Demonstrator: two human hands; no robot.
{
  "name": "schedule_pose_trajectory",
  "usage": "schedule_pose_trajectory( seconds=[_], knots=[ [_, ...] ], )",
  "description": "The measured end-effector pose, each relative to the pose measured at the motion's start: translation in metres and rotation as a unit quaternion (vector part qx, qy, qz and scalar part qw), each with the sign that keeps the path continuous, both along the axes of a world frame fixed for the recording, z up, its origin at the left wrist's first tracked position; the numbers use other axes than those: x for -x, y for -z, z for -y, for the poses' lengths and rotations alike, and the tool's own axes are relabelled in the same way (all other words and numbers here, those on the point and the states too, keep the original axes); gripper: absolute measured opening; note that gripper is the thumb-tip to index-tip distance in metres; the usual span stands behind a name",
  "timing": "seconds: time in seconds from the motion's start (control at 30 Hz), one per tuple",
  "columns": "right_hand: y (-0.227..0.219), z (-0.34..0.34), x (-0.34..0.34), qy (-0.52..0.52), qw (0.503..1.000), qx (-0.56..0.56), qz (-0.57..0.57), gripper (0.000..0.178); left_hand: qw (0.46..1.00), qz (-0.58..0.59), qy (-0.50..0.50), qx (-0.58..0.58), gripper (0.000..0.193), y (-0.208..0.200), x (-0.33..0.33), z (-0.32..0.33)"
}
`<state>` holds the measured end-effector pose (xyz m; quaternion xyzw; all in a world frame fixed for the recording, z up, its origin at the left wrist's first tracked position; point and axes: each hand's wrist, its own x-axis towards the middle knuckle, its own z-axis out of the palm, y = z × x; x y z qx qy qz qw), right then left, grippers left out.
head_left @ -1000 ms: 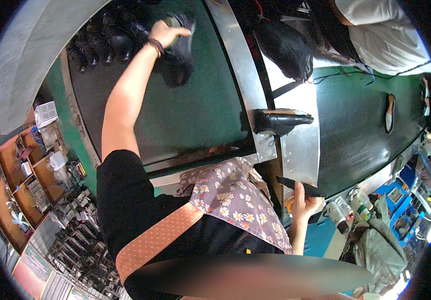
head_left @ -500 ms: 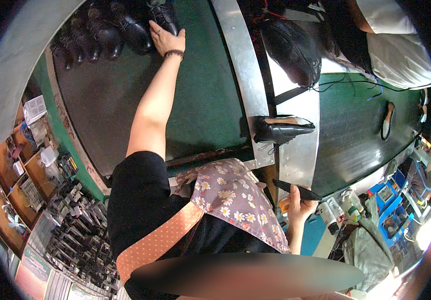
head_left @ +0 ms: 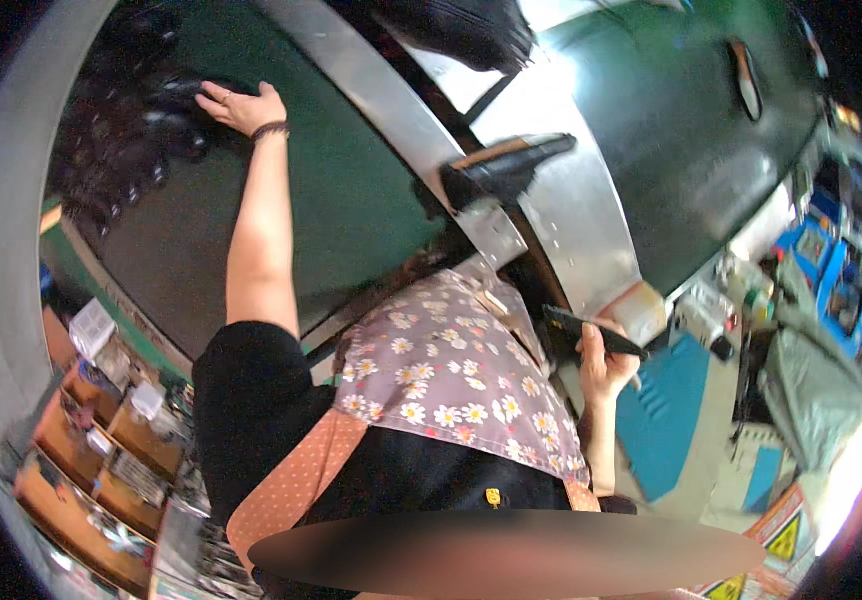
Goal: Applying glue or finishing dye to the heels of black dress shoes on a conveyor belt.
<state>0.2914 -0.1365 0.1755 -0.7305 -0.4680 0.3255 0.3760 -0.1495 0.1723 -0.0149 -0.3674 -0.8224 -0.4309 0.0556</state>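
On the dark green belt at the upper left, my left hand (head_left: 242,110) is open, its fingers stretched over a black lace-up shoe (head_left: 176,95); blur hides whether they touch it. More black shoes (head_left: 111,165) stand in a dark cluster beside it. My right hand (head_left: 606,362) is closed, thumb on top, around a thin, flat black piece (head_left: 566,324) shaped like an insole, held near my apron (head_left: 431,375). A single black shoe (head_left: 499,170) lies on its side on the metal strip between the two belts.
Metal edging (head_left: 371,85) borders the belt. On the second green belt (head_left: 681,150) lies a loose insole-shaped piece (head_left: 746,82). A black bag (head_left: 461,30) sits at the top. A pale container (head_left: 638,312) stands by my right hand, and wooden shelving (head_left: 81,465) at the lower left.
The view has turned, so belts and shoes appear shifted up and left. My left hand has moved back off the shoe's toe, fingers spread. My right hand keeps the black piece.
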Motion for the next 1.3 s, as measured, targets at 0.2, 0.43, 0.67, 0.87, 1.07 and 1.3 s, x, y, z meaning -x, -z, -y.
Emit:
schedule_pose_trajectory(
  seconds=[0.2,0.43,0.67,0.87,1.07,1.3],
  knots=[
    [0.033,0.027,-0.017,0.048,0.998,-0.028,-0.008,0.022,0.791,-0.088,0.604,0.053,0.087,-0.001,-0.164,0.097],
    [0.081,0.063,-0.014,0.293,0.949,-0.028,-0.118,0.024,0.751,-0.3,0.494,0.318,0.11,0.038,-0.186,0.096],
    [0.159,0.091,-0.024,0.44,0.888,-0.003,-0.133,0.025,0.792,-0.048,0.479,0.376,0.109,0.086,-0.131,0.023],
    [0.21,0.095,-0.021,0.435,0.899,0.002,-0.05,0.026,0.688,0.327,0.464,0.451,0.093,0.112,-0.19,0.103],
    [0.237,0.068,-0.014,0.355,0.934,-0.019,0.045,0.025,0.692,0.454,0.306,0.471,0.134,0.074,-0.283,0.157],
    [0.19,0.053,-0.013,0.426,0.903,-0.005,-0.056,0.031,0.783,-0.023,0.61,0.121,0.108,0.023,-0.261,0.13]
  ],
)
